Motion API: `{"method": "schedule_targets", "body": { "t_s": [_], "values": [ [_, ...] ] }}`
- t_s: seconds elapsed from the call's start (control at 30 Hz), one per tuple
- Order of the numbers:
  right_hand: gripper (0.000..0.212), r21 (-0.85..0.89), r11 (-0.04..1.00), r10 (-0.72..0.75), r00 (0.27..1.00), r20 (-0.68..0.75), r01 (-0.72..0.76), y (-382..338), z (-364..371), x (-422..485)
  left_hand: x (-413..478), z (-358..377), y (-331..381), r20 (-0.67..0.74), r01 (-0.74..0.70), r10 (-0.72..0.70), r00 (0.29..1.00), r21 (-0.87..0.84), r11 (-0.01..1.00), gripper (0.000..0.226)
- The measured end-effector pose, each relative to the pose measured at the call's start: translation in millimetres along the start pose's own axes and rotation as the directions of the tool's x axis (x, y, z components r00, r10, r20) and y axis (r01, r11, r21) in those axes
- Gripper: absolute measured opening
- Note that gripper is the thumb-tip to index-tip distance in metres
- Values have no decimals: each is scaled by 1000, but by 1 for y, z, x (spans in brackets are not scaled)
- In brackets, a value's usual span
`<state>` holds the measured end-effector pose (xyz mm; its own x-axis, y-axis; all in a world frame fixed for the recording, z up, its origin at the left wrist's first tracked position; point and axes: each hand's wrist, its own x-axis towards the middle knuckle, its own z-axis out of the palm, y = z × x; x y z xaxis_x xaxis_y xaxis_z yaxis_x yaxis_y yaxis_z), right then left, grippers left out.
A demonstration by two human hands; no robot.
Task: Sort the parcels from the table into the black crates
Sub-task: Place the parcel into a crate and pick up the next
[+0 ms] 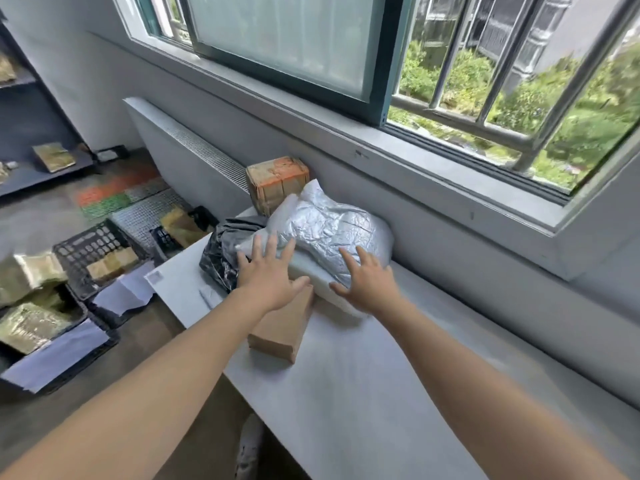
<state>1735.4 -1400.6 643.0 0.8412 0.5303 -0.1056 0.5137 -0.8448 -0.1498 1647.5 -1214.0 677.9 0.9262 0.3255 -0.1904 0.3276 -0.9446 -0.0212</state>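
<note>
A big silver foil parcel (325, 226) lies on the white table (363, 393) under the window. My left hand (268, 273) lies flat with spread fingers on its left end. My right hand (363, 282) rests with straight fingers on its near right side. A brown cardboard box (280, 332) sits just in front of the silver parcel, under my left wrist. A black plastic parcel (221, 251) lies to the left of the silver one. A taped brown box with an orange top (277, 183) stands behind them. Black crates (86, 251) on the floor at left hold parcels.
A white radiator cover (180, 147) runs along the wall behind the table's far end. Another black crate (62, 355) with gold and white parcels stands on the floor near left. A dark shelf (41, 168) with packages is at far left. The window ledge (433, 174) overhangs the table.
</note>
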Motion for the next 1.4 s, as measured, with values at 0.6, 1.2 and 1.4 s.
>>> {"method": "schedule_targets", "body": {
  "t_s": [0.6, 1.2, 1.4],
  "values": [
    [68, -105, 983, 157, 986, 51, -151, -53, 44, 160, 188, 36, -76, 80, -387, 388, 918, -19, 922, 89],
    [38, 140, 987, 99, 983, -152, -78, 28, -102, 78, 165, -87, 13, -396, -715, 606, 690, -240, 657, 25],
    [83, 151, 975, 183, 975, -125, -164, 62, -129, 17, 137, -121, 51, -426, -639, 482, 766, -419, 645, 18]
  ]
}}
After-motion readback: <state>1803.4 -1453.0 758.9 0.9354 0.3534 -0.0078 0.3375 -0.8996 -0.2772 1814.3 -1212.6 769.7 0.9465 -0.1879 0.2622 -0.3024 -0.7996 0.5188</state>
